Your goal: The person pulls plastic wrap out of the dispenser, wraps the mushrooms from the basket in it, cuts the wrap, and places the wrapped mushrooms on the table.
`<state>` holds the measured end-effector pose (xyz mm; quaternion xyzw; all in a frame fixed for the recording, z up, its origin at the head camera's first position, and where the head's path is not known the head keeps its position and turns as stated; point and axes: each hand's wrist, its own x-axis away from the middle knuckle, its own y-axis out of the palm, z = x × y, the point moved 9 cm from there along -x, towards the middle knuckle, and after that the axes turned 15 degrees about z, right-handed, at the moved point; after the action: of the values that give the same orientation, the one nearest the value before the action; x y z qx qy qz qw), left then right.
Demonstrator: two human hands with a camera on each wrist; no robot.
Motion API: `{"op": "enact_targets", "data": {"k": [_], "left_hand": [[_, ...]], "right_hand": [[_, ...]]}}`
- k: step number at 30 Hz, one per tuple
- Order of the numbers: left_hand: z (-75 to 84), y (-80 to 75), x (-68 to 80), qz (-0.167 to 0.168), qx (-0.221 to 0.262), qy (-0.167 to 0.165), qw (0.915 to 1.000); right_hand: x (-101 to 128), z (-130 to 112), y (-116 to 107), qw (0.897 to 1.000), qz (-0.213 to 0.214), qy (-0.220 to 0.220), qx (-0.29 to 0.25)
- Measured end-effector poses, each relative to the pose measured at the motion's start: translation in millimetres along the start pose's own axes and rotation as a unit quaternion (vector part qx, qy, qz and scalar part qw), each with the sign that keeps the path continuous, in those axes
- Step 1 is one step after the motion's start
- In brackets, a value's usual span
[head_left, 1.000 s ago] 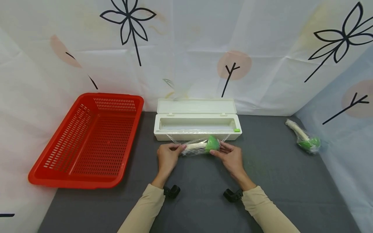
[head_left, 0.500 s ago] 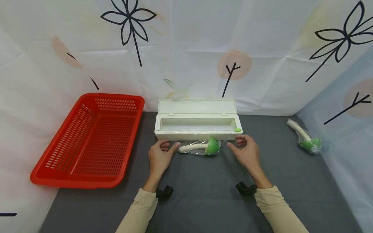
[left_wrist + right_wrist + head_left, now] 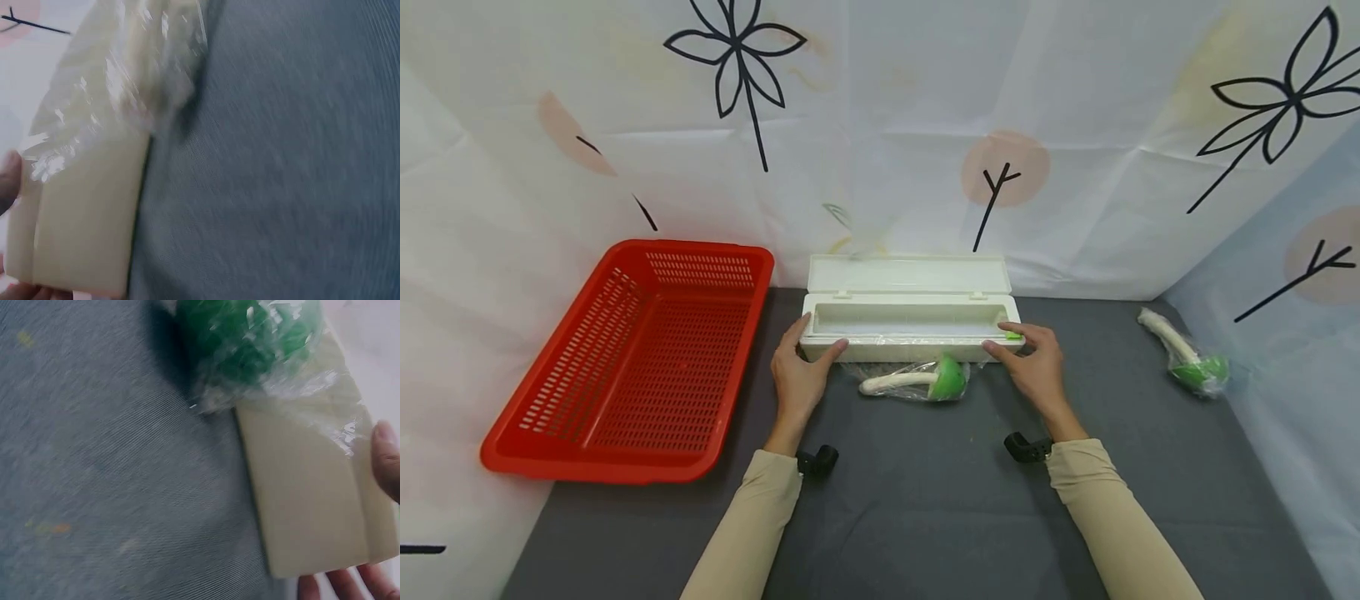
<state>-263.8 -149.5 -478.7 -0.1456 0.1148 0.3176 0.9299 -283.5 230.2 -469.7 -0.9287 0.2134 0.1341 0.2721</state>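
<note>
A white cling film dispenser sits at the back of the table with its lid raised. My left hand grips its left end, thumb at the front edge and fingers round the end. At the opposite end my right hand holds it likewise, beside the green slider. Just in front lies a film-wrapped piece with a white stalk and rounded green head; it resembles a toy mushroom. Clear film runs from the wrapped piece onto the dispenser front.
A red plastic basket with slotted walls stands at the left. Another wrapped piece, also white-stalked and green-headed, lies at the far right. Behind the grey table hangs a patterned white cloth.
Both hands let go of the wrapped piece, spread apart and moved forward to the dispenser's ends, which they now grip. The wrapped piece settled in front of the dispenser.
</note>
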Motion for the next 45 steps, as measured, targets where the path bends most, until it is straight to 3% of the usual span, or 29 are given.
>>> {"op": "enact_targets", "data": {"k": [5,13,16,21,25,32,41,45], "left_hand": [[-9.6,-1.2,-2.6,0.015,0.055,-0.02,0.9982],[-15.8,-3.2,-0.4,0.028,0.097,-0.026,0.9945],[-9.4,-4.9,0.1,0.029,0.099,-0.027,0.9943],[15.0,-12.0,2.8,0.023,0.102,-0.031,0.994],[23.0,-14.0,3.5,0.015,0.099,-0.037,0.9943],[-16.2,-1.9,-2.3,0.013,0.096,-0.04,0.9945],[-14.5,-1.6,-1.9,0.004,0.081,-0.046,0.9956],[-13.1,-2.0,-2.9,-0.014,0.049,-0.038,0.998]], "right_hand": [[0,7,-4,0.999,0.038,0.004,-0.002],[8,11,-10,0.991,0.094,0.068,-0.063],[11,11,-11,0.987,0.116,0.08,-0.075],[14,-2,-12,0.978,0.132,0.078,-0.138],[15,-10,-9,0.975,0.119,0.081,-0.169],[14,2,6,0.983,0.074,0.094,-0.142],[10,-2,9,0.993,0.019,0.054,-0.102],[8,-3,12,0.996,-0.018,0.034,-0.077]]}}
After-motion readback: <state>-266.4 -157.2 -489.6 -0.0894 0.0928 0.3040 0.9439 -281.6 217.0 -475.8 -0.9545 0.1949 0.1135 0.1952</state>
